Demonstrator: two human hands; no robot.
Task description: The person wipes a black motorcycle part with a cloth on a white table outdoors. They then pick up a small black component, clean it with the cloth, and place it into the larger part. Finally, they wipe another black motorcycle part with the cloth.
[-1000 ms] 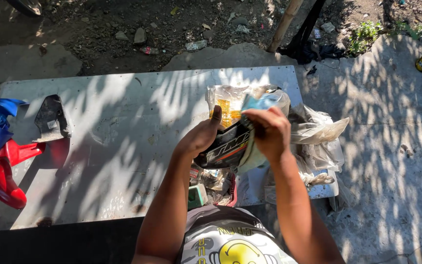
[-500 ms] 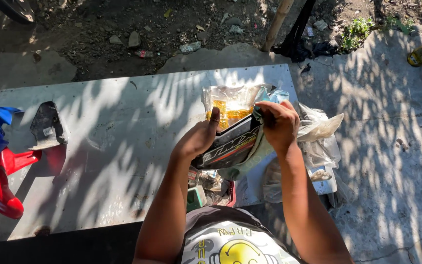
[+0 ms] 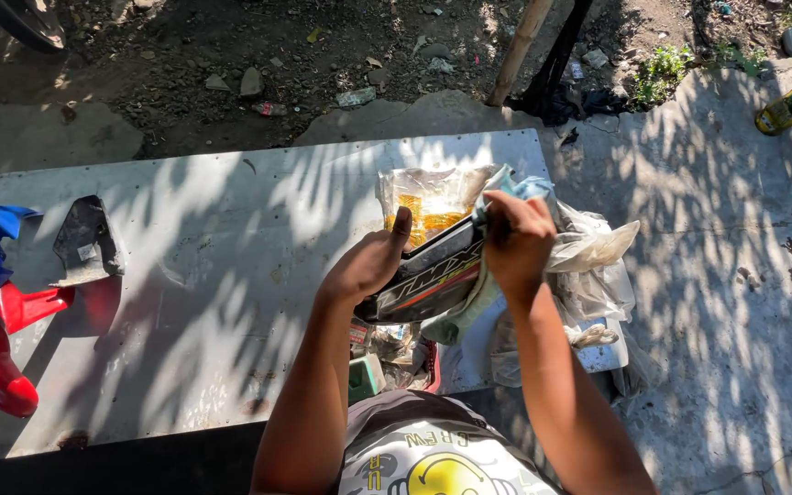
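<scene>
Left hand (image 3: 370,264) fingers closed round lower end of black panel (image 3: 433,275), held above table (image 3: 231,275), long axis rising toward right hand (image 3: 517,240), whose fingers press a pale cloth (image 3: 469,312) on its upper end, nearer there.

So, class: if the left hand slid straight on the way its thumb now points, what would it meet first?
Most likely the clear plastic bag with yellow contents, lying just beyond the left hand, which holds the dark striped panel. Depth is unclear from above, so the hand might pass over it onto the white board.
</scene>
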